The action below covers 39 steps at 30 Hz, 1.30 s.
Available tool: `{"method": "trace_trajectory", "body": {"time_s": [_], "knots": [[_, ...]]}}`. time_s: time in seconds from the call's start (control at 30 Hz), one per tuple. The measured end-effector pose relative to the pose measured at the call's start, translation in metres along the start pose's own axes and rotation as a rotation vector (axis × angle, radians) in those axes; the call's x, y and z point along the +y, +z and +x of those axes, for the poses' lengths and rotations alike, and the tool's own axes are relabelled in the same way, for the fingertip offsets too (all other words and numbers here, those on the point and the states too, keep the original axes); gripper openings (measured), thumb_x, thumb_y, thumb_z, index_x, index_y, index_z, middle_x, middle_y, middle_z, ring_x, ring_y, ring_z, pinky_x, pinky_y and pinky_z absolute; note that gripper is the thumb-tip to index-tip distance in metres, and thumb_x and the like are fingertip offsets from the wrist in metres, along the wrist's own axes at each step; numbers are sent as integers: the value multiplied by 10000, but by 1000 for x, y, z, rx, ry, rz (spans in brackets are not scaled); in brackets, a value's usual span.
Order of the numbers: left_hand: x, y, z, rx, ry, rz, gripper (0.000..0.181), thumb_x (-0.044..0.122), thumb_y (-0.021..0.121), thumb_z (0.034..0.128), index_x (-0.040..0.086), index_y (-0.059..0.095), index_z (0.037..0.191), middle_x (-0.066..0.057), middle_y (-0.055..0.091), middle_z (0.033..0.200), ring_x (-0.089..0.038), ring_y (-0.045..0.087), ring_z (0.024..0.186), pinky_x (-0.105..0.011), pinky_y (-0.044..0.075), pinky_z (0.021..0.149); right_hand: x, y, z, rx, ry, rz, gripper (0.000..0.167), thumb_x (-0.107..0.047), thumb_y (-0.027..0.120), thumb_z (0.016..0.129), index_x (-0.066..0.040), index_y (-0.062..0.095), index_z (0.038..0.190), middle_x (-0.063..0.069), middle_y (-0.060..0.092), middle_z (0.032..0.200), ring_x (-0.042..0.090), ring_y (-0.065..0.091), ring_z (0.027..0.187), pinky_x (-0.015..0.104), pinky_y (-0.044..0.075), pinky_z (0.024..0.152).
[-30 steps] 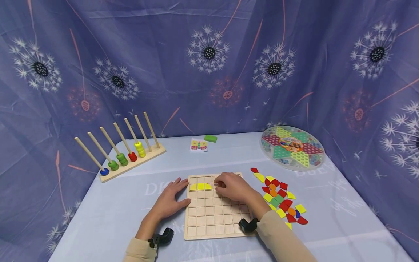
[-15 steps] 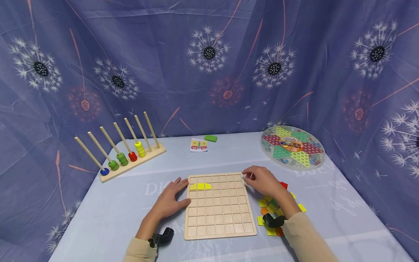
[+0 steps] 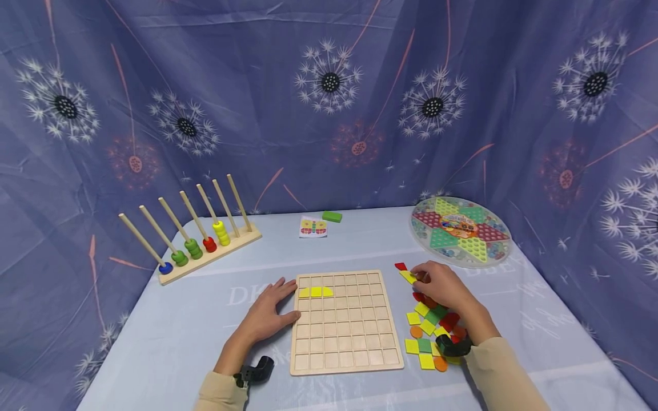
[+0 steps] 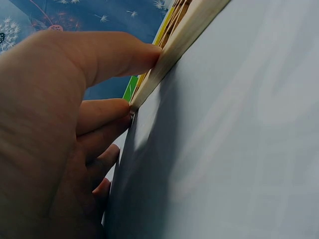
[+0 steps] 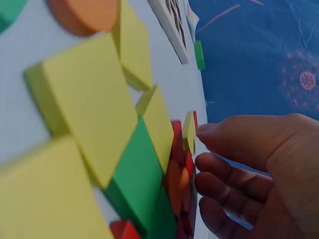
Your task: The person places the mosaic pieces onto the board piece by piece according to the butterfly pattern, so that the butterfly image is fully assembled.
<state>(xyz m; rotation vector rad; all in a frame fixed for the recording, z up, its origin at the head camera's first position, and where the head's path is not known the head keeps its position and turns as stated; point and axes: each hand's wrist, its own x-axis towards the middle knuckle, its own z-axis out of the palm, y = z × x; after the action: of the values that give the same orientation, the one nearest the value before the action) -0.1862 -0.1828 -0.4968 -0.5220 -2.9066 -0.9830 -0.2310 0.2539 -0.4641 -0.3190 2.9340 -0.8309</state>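
The wooden grid board (image 3: 343, 328) lies flat, with three yellow pieces (image 3: 316, 292) in a row near its upper left. My left hand (image 3: 264, 315) rests at the board's left edge, thumb and fingers spread; in the left wrist view its thumb and fingertips touch the wooden rim (image 4: 172, 59). Right of the board, my right hand (image 3: 443, 285) is over the loose pieces. Its fingertips are at a yellow curved piece (image 3: 408, 276), fingers loosely bent. In the right wrist view the thumb tip is beside that yellow piece (image 5: 189, 132); whether they touch I cannot tell.
Loose yellow squares (image 3: 426, 361), with green, red and orange pieces, lie right of the board. Behind are a bead stand (image 3: 209, 256), a butterfly picture card (image 3: 313, 227), a green block (image 3: 332, 216) and a round star-patterned game board (image 3: 461, 232).
My right hand has moved right, from above the board to the loose pieces, and its fingertips are now at the yellow curved piece. My left hand has stayed at the board's edge.
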Motion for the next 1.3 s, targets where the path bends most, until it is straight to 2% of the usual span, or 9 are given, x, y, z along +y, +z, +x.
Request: {"method": "trace_trajectory", "body": {"time_s": [0.4, 0.67, 1.07, 1.3], "knots": [[-2, 1, 0, 8, 9, 6, 681, 367, 729, 815, 127, 508, 1413, 9, 451, 1456, -242, 261, 1411, -460, 175, 1146, 22, -8, -10, -5, 43, 56, 322, -142, 709, 859, -68, 672, 1171, 62, 609, 1026, 199, 566, 841, 348, 554, 725], [-3, 1, -1, 5, 1, 1, 686, 376, 728, 818, 135, 501, 1419, 15, 443, 1461, -242, 256, 1412, -471, 174, 1144, 31, -17, -18, 14, 41, 45, 323, -106, 677, 866, -40, 664, 1182, 91, 615, 1060, 221, 583, 868, 447, 542, 795], [-1, 2, 0, 0, 3, 5, 691, 368, 734, 810, 133, 503, 1418, 21, 443, 1461, -232, 260, 1411, -458, 181, 1143, 56, -27, -44, 8, 67, 36, 344, -115, 718, 834, -12, 667, 1159, 104, 647, 1043, 240, 590, 884, 472, 535, 811], [-2, 1, 0, 7, 7, 0, 687, 379, 728, 816, 128, 505, 1415, 11, 448, 1458, -243, 259, 1411, -469, 177, 1143, 59, -27, -48, -5, 64, 62, 356, -135, 706, 841, -20, 660, 1174, 67, 645, 1014, 203, 565, 832, 347, 532, 711]]}}
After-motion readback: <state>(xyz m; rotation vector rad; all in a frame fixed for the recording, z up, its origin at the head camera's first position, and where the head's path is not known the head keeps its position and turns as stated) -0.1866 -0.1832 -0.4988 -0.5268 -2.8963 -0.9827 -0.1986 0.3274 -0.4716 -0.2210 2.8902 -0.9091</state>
